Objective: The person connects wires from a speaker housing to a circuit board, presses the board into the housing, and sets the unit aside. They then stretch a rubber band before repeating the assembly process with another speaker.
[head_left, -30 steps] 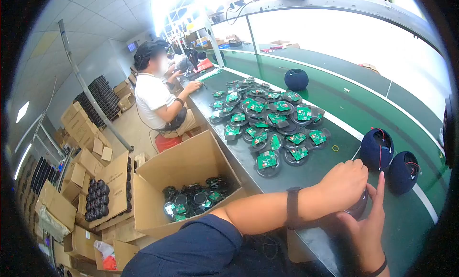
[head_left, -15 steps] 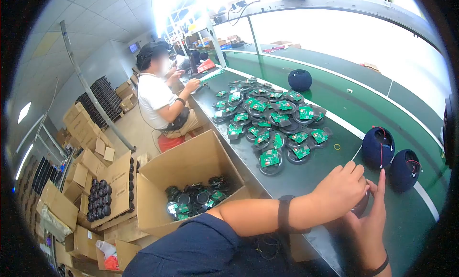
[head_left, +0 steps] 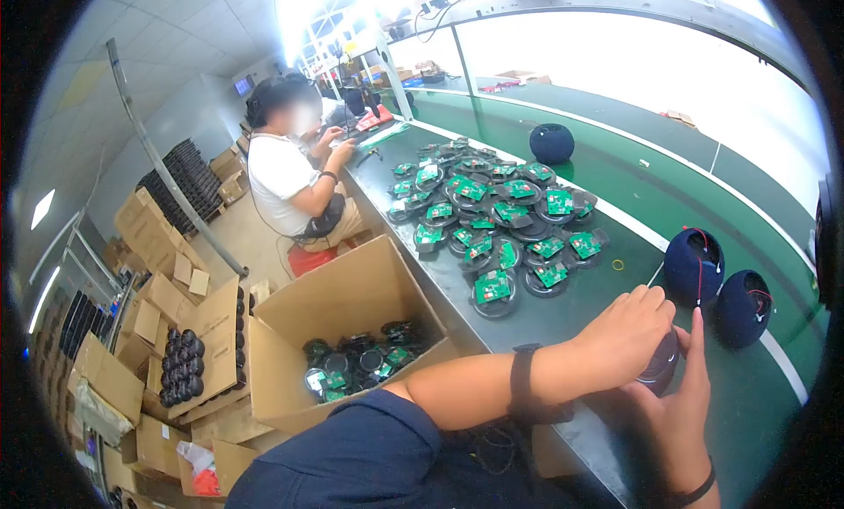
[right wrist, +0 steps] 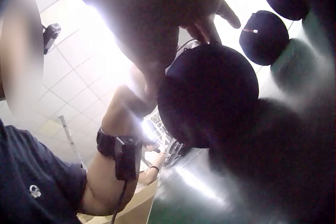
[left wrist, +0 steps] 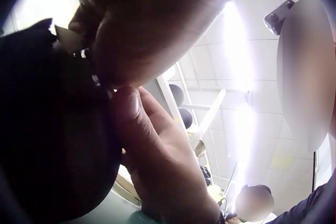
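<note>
- Person in white [head_left: 290, 170] over on my left has brought their hands closer together since half a second ago. Doesn't touch my stuff.
- Pile of green boards on black discs [head_left: 492, 287]: no change I can spot.
- My left hand [head_left: 622, 333] has shifted a bit, knuckles bent over the piece's upper edge. Fingertips are hidden, so can't tell if they're pinching anything.
- Dark round piece [head_left: 661, 368] is between my hands, and way more of its face shows now. I'd guess I'm mid-fiddle, not done.
- My right hand [head_left: 684, 408] is still holding it, thumb on the near side, index sticking straight up.
- Two navy round housings [head_left: 692, 267] [head_left: 743, 311] with red wires haven't budged.
</note>
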Demonstrator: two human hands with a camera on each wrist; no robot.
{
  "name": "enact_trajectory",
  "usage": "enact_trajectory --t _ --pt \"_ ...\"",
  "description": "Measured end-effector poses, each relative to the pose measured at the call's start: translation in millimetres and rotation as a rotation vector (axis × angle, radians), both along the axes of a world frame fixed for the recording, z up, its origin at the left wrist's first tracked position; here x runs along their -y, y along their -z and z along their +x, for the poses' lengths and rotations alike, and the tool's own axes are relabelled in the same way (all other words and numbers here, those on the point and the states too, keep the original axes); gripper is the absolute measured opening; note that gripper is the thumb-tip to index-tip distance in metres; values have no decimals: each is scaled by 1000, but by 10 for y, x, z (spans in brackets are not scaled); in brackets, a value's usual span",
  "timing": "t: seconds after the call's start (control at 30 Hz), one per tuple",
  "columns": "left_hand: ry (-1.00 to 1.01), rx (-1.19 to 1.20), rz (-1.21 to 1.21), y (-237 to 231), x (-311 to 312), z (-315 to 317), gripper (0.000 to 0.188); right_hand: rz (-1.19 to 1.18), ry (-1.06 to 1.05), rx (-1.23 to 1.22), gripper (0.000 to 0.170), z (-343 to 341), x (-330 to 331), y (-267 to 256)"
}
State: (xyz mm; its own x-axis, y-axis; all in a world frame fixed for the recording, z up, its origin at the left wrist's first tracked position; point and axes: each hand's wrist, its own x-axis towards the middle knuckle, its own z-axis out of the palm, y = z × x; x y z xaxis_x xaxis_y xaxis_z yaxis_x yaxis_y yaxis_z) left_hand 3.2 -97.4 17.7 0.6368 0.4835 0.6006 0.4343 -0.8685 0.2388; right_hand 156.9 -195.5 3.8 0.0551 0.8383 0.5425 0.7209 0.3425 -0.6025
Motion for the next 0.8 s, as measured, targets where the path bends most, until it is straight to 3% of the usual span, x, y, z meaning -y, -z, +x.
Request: enact_trajectory --t 0.1,0.17,0.27,0.37,0.43,0.53,0.63,0.73,0.8 --pt "33 65 -23 6 13 -13 16 22 3 -1 120 8 19 -24" --pt "50 64 -40 6 20 -37 14 72 -56 233 100 84 -11 -36" --pt "87 74 -52 -8 28 -91 13 75 -23 179 87 16 -1 -92" --pt "198 90 27 7 43 -158 12 33 -44 167 87 61 -24 -72" --pt "389 151 98 43 6 -240 11 39 -69 177 85 107 -23 -75" --pt "358 359 -144 66 62 -407 8 -47 -35 184 82 72 6 -136" --pt "249 575 5 -137 109 -515 16 -84 -31 162 80 85 -2 -151" --pt "142 735 -326 -349 -71 -320 14 -68 -62 122 78 87 -24 -109" --pt "112 738 -367 -456 -470 -144 17 -68 -83 129 78 84 -27 -79"
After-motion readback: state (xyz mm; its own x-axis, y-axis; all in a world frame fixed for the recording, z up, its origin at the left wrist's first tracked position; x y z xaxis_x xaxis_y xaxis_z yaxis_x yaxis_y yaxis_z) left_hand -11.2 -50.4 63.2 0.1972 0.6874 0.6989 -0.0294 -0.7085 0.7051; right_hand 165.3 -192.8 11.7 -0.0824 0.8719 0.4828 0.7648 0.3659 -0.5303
